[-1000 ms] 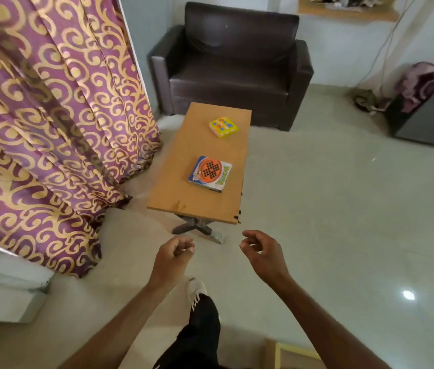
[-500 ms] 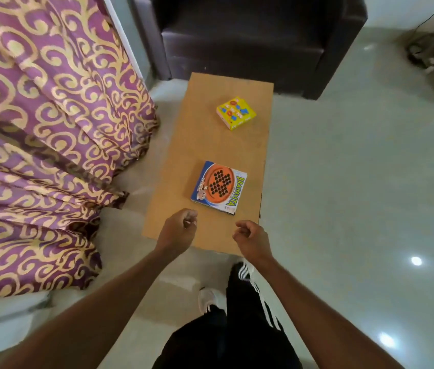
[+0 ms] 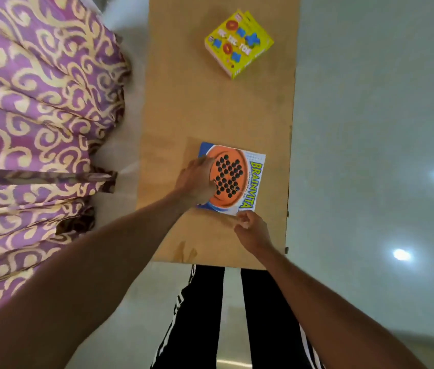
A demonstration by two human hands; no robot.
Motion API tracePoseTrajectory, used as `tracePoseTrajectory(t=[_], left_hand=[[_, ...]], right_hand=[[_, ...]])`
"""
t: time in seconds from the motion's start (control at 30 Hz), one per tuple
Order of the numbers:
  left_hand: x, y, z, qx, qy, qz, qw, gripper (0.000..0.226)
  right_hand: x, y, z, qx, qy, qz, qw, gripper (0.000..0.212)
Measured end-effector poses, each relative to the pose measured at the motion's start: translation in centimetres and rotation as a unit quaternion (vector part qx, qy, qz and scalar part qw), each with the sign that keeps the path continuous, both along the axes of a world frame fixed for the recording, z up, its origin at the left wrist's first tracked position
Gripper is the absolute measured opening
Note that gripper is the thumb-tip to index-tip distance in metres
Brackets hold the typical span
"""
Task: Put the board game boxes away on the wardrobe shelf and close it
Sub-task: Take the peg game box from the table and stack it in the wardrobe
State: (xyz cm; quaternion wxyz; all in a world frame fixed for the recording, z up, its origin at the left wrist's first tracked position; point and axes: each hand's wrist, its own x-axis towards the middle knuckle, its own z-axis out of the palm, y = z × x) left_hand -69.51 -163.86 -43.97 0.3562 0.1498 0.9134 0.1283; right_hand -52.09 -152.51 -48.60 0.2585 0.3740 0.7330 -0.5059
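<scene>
The Brainvita box (image 3: 233,179) lay near on the table (image 3: 218,107). The left hand (image 3: 197,179) covered its left edge and the right hand (image 3: 250,230), fingers curled, met its near corner, probably to lift it. Neither grip could be told through the blur. The yellow box (image 3: 238,43) sat far.

Both your bare forearms stretch forward. Your left hand (image 3: 196,179) rests, blurred, on the flat blue-and-orange cardboard game box (image 3: 239,179); your right hand (image 3: 251,230), fingers curled, meets its near corner.

head-worn view, looking steeply down, close over table (image 3: 218,115)
</scene>
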Motion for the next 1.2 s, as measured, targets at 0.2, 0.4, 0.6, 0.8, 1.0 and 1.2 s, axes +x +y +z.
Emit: tracePoseTrajectory(t=[0.2, 0.4, 0.6, 0.8, 1.0, 1.2], left_hand=[[-3.8, 1.1, -4.0, -0.038, -0.016, -0.119, 0.992, 0.087], [-2.4, -0.1, -3.5, -0.100, -0.058, 0.027, 0.993, 0.069], [-0.2, -2.8, -5.3, 0.017, -0.170, 0.249, 0.953, 0.050], [1.7, -2.7, -5.4, 0.107, -0.212, 0.358, 0.903, 0.062], [6.1, -2.6, 0.3, 0.167, -0.239, 0.434, 0.852, 0.042], [13.6, -4.9, 8.2, 0.170, -0.183, 0.562, 0.789, 0.035]], right_hand=[[-0.2, -0.1, -1.0, 0.011, 0.003, -0.101, 0.995, 0.030], [-1.7, 1.6, -0.5, 0.050, 0.030, -0.140, 0.988, 0.030], [-4.8, 3.6, -0.6, 0.021, 0.028, -0.173, 0.984, 0.053], [-5.8, 6.3, -1.8, -0.014, 0.004, -0.105, 0.994, 0.035], [-3.7, 7.3, 3.1, -0.027, 0.038, -0.038, 0.998, 0.044], [-0.7, 7.7, 10.6, -0.050, 0.057, 0.098, 0.992, 0.046]])
